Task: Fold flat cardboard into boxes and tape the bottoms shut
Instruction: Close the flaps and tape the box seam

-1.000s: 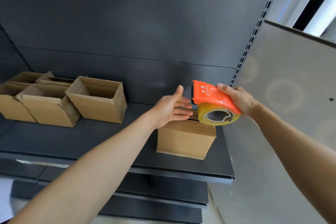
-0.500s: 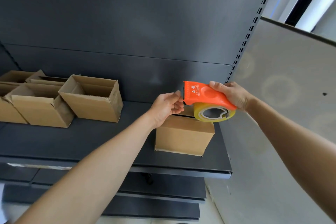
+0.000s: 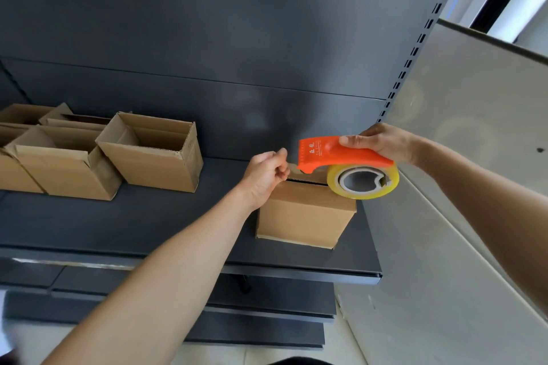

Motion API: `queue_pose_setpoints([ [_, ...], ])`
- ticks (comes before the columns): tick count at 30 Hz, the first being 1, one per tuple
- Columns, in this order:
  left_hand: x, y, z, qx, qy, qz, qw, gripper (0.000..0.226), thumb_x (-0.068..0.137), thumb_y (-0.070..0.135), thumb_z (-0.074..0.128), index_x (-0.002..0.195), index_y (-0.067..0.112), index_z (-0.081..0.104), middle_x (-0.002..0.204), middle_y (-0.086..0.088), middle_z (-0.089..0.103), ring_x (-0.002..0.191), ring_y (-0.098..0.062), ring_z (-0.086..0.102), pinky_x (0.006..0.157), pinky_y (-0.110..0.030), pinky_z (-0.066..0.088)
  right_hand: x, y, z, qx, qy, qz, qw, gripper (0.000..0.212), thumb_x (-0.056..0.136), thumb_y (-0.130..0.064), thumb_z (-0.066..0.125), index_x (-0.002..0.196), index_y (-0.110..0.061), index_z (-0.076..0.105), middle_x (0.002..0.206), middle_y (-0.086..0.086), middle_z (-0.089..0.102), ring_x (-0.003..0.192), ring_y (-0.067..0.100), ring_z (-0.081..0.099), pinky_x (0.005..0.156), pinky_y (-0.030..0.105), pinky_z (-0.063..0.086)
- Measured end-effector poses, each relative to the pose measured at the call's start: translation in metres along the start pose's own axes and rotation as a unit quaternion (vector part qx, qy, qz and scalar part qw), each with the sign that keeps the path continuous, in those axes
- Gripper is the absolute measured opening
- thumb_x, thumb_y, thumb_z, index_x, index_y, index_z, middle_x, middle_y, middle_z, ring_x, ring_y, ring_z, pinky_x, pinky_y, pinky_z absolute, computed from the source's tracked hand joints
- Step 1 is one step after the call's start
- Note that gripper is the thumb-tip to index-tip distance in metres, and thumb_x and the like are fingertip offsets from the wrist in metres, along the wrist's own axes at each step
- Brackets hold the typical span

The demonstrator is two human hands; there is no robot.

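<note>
A small closed cardboard box (image 3: 305,216) stands on the dark shelf (image 3: 148,222) near its right end. Just above the box, my right hand (image 3: 382,142) grips an orange tape dispenser (image 3: 329,154) with a yellowish clear tape roll (image 3: 363,182) under it. My left hand (image 3: 268,172) is at the dispenser's front edge, fingers curled, thumb and forefinger pinching the free end of the tape. The box's top is partly hidden by both hands and the roll.
Several open-topped cardboard boxes (image 3: 154,151) stand in a group at the shelf's left. A light grey panel (image 3: 474,127) rises right of the shelf, beside a slotted upright (image 3: 415,47). Lower shelves (image 3: 267,305) sit below.
My left hand went from flat and open to curled, pinching the tape end at the dispenser's front. The dispenser has stayed just above the box.
</note>
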State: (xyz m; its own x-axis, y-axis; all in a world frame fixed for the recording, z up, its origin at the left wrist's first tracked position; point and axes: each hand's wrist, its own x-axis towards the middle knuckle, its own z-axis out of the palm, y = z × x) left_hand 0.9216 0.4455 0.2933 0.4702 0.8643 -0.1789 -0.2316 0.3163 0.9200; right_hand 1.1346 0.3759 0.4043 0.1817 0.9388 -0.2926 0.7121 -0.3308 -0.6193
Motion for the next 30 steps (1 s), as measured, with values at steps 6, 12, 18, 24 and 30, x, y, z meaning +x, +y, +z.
queue_pose_setpoints([
  [6,-0.003,0.001,-0.001,-0.138,0.094,-0.002,0.986,0.046,0.097,0.017,0.052,0.056,0.014,0.033,0.051,0.003,0.033,0.052,-0.012,0.039,0.055,-0.021,0.034,-0.009,0.006,-0.005,-0.009,0.006,0.029,1.0,0.08,0.048,-0.078,0.06,0.084,-0.008,0.071,0.086,0.011,0.074,0.076,0.025,0.069,0.084,0.039,0.054],
  [12,-0.007,0.005,-0.024,-0.117,0.095,-0.001,0.989,0.043,0.088,0.017,0.067,0.058,0.017,0.035,0.052,0.005,0.037,0.049,-0.007,0.04,0.044,-0.016,0.03,0.005,-0.019,0.011,-0.101,0.029,0.053,0.993,0.059,0.074,-0.068,0.061,0.081,-0.01,0.067,0.086,0.011,0.068,0.076,0.025,0.063,0.08,0.036,0.049],
  [18,-0.005,0.008,-0.045,-0.137,0.12,-0.021,0.983,0.035,0.091,0.019,0.062,0.063,0.016,0.042,0.051,0.006,0.037,0.05,-0.008,0.038,0.044,-0.017,0.03,0.016,-0.048,0.029,-0.19,0.036,0.061,0.979,0.064,0.072,-0.075,0.057,0.075,-0.011,0.062,0.072,0.006,0.059,0.065,0.02,0.056,0.062,0.029,0.04],
  [24,-0.002,-0.004,-0.054,-0.285,0.128,-0.067,0.947,0.032,0.093,0.015,0.058,0.066,0.015,0.041,0.054,0.004,0.03,0.04,-0.006,0.03,0.036,-0.016,0.023,0.024,-0.073,0.043,-0.227,0.039,0.061,0.971,0.059,0.074,-0.074,0.057,0.069,-0.015,0.052,0.069,0.003,0.054,0.062,0.016,0.051,0.054,0.027,0.034],
  [30,-0.003,-0.013,-0.067,-0.186,0.128,-0.093,0.97,0.033,0.092,0.017,0.06,0.062,0.013,0.046,0.056,0.003,0.035,0.038,-0.005,0.033,0.033,-0.015,0.022,0.025,-0.08,0.049,-0.244,0.035,0.066,0.967,0.057,0.075,-0.072,0.057,0.068,-0.015,0.051,0.068,0.003,0.052,0.061,0.015,0.05,0.053,0.027,0.034],
])
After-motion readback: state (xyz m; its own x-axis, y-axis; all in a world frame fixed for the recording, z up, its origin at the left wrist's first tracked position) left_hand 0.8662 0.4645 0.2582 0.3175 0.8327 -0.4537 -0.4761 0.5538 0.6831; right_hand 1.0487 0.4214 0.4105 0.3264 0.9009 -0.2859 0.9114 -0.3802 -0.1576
